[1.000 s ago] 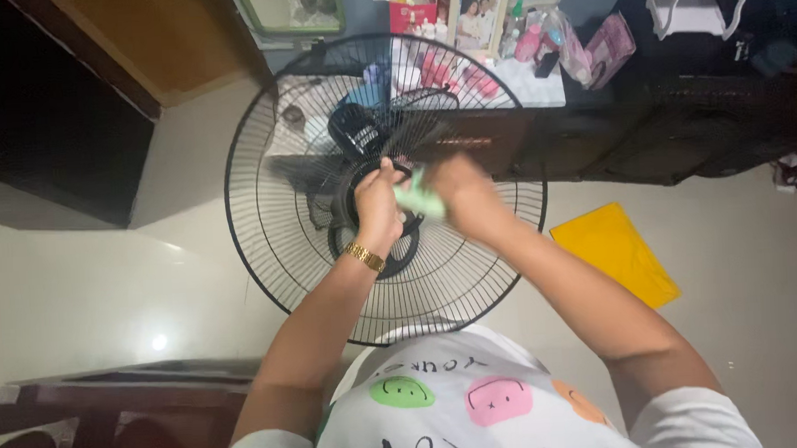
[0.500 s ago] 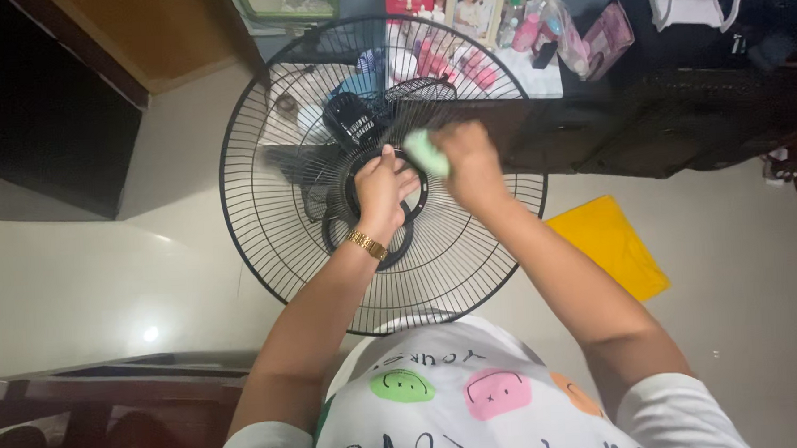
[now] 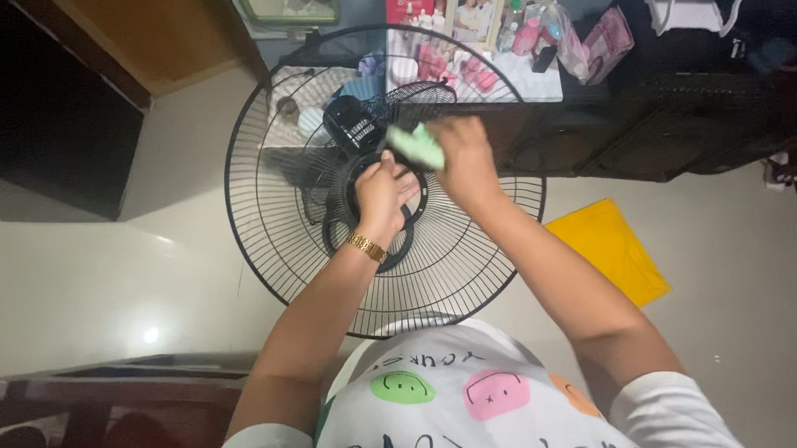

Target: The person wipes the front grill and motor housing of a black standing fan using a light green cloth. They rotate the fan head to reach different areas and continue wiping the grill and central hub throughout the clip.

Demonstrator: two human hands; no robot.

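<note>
One black wire fan guard (image 3: 328,245) at frame centre, round, standing on a pale floor (image 3: 105,273), with one dark hub ring (image 3: 340,226) in its middle. Two hands over that hub: left hand (image 3: 384,193), gold watch (image 3: 366,248) on the wrist, fingers curled together against the ring; right hand (image 3: 463,154) just right of it and a little higher, fingers clamped on one pale green cloth (image 3: 416,146), which pokes out to the left of the fist and sits over the upper part of the hub, blurred. Behind the wires, one black motor housing (image 3: 351,123), partly hidden by the grille. Centre right, one yellow flat sheet (image 3: 610,251) on the floor, clear of the guard. Top centre, a cluttered tabletop (image 3: 535,79) with one framed photo (image 3: 471,8) and several pink bottles, too small to count. Top right, one white stool (image 3: 695,0) above a dark low cabinet (image 3: 663,123). Upper left, a wooden door (image 3: 139,34). Bottom, a white shirt (image 3: 478,400) with three coloured face patches.
</note>
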